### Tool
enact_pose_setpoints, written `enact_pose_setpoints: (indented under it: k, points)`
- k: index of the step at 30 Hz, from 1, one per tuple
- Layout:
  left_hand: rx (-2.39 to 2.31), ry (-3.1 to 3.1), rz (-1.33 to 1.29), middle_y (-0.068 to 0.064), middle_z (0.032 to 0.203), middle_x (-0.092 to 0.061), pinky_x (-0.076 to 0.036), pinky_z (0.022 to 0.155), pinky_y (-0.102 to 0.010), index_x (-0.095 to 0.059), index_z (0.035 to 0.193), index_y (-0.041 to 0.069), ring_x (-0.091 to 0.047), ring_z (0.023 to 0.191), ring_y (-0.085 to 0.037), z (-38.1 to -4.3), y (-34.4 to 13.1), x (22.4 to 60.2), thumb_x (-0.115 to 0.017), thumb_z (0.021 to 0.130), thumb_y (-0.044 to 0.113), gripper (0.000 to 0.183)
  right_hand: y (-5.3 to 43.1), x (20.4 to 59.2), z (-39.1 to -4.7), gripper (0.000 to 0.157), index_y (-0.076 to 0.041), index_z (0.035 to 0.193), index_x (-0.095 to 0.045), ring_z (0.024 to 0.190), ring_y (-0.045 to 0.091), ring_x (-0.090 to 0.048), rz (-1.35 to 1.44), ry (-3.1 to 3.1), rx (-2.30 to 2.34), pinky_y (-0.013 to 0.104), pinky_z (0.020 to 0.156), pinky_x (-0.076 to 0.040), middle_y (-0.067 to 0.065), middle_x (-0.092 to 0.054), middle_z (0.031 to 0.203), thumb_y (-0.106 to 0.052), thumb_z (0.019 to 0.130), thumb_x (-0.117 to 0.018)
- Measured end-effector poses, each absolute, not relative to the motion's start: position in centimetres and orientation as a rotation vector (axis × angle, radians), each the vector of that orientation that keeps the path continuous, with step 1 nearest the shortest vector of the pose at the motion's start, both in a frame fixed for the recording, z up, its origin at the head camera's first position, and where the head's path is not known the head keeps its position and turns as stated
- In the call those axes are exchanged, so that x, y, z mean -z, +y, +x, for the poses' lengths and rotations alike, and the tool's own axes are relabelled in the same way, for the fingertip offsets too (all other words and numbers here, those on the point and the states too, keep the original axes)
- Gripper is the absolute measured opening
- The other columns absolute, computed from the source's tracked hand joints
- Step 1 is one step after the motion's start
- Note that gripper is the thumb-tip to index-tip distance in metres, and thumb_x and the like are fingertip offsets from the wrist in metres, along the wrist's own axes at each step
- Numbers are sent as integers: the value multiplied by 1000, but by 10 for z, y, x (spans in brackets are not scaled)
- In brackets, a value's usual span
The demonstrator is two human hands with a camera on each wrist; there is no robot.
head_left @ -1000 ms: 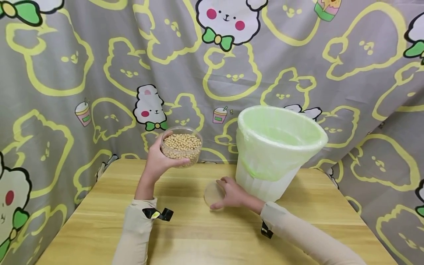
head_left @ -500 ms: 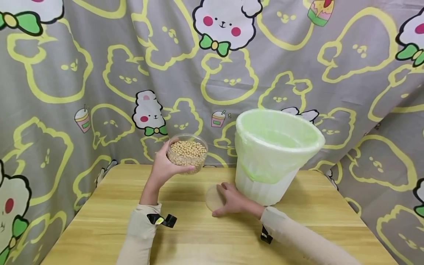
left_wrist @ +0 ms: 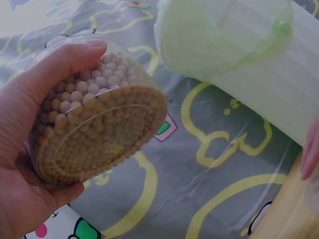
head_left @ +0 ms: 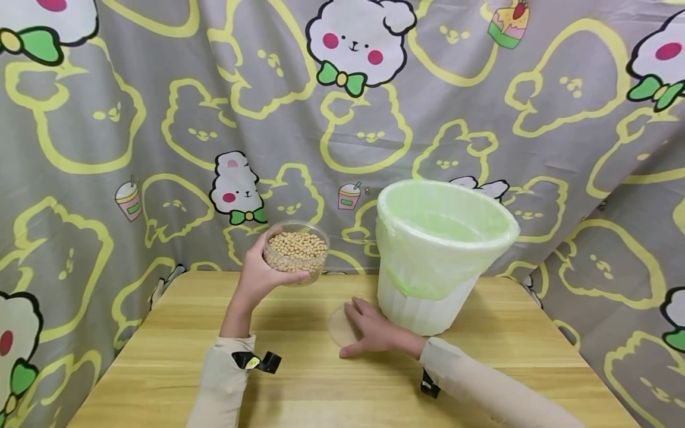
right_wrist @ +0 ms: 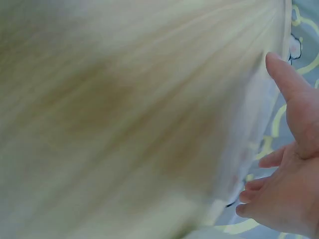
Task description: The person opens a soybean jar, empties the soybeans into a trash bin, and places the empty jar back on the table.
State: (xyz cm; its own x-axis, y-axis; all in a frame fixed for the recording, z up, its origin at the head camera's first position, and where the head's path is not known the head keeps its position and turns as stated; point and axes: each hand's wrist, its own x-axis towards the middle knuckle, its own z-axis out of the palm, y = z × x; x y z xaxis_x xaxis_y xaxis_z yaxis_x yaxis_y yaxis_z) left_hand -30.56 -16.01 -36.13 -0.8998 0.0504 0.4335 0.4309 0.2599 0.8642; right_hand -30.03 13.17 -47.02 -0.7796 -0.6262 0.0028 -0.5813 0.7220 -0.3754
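Note:
My left hand (head_left: 255,276) grips a clear round plastic tub (head_left: 297,255) and holds it above the table's back edge. Small round tan beans, like soybeans, fill much of the tub. Seen from the left wrist, the thumb lies over the tub's side, with fingers under its base. My right hand (head_left: 376,330) is low at the tabletop, thumb and fingers spread across the right part of a thin clear disc-shaped lid (head_left: 337,328). Between thumb and fingers the lid's pale surface (right_wrist: 245,132) shows in the right wrist view. Whether the fingertips press on it is unclear.
A white bin (head_left: 414,312) with a pale green liner bag (head_left: 428,274) over its rim stands upright at the table's back right, close behind the right hand. A patterned grey curtain (head_left: 299,131) hangs behind the wood-grain table (head_left: 321,392).
The head view has tilted upward a little, so everything sits lower in it. The tub shifted slightly right, then back left. My right hand stays at the lid.

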Motion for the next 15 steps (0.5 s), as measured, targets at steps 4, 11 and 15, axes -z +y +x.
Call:
enact_pose_setpoints:
  k: [4, 11, 15]
  points:
    - [1671, -2212, -428, -12, 143, -53, -49, 104, -41, -41, 153, 16, -54, 126, -26, -306, -164, 362, -101, 58, 19, 112, 124, 451, -292, 98, 2, 157, -33, 149, 48, -30, -1121, 2823, 484, 61, 119, -32, 31, -29, 160, -50, 87, -77]
    - [1647, -2214, -410, -13, 143, -54, -48, 104, -38, -40, 153, 12, -53, 127, -26, -306, -168, 363, -101, 59, 20, 112, 117, 395, -264, 68, -4, 152, -46, 138, 34, -51, -1380, 2854, 483, 49, 113, -46, 19, -51, 151, -35, 97, -70]
    - [1640, -2205, -411, -13, 141, -54, -49, 100, -29, -41, 152, 13, -54, 125, -26, -306, -171, 363, -101, 60, 18, 110, 126, 357, -252, 44, -2, 136, -63, 111, 23, -71, -1669, 2939, 686, 38, 97, -58, 11, -73, 123, -22, 97, -69]
